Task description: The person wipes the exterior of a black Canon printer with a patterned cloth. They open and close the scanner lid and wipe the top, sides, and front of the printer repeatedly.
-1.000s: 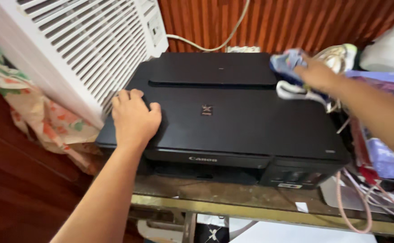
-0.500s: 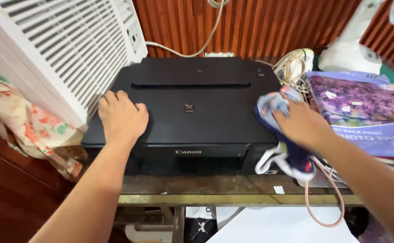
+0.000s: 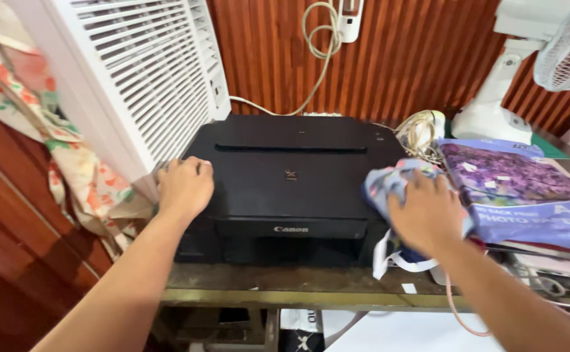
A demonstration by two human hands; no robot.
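Pressing a blue and white cloth [image 3: 396, 186] down with spread fingers, the person's right hand [image 3: 426, 213] is working at the front right corner of the black printer [image 3: 285, 176], which is sitting at the front edge of the desk [image 3: 298, 281] beside a white air conditioner [image 3: 142, 78]. The left hand [image 3: 184, 188] is lying flat on the printer's front left corner, fingers loosely together, steadying it. Judging by where the cloth is lying, the right side is being wiped, while the middle and left of the lid, and the stack of purple paper packs [image 3: 519, 189] beside it, are looking untouched.
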